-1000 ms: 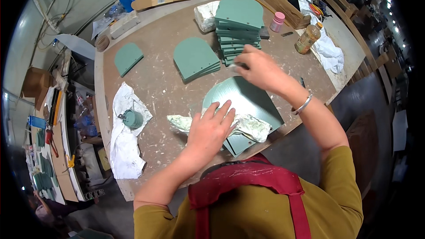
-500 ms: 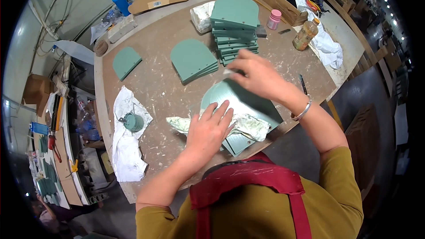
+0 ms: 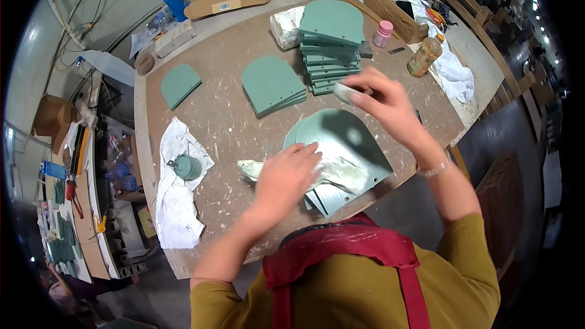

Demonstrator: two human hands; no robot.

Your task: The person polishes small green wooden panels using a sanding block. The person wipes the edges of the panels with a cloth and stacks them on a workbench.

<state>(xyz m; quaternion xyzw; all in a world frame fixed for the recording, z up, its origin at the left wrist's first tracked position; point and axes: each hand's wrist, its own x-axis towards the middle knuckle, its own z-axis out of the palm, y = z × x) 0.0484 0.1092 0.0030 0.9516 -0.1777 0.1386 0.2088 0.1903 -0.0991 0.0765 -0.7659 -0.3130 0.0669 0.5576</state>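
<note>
Right hand (image 3: 390, 100), clamped on a small pale block (image 3: 346, 92), just swung from frame centre toward upper right, left hand (image 3: 286, 176) flat on the rag (image 3: 341, 173) over the green panel (image 3: 341, 140), so probably mid-sanding.

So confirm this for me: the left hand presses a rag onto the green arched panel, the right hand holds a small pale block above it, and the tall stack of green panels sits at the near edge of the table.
Not quite. The head view shows the tall stack of green panels toward the table's far side, beyond the right hand. The rest holds: the left hand presses the rag on the green arched panel, and the right hand holds a small pale block.
</note>
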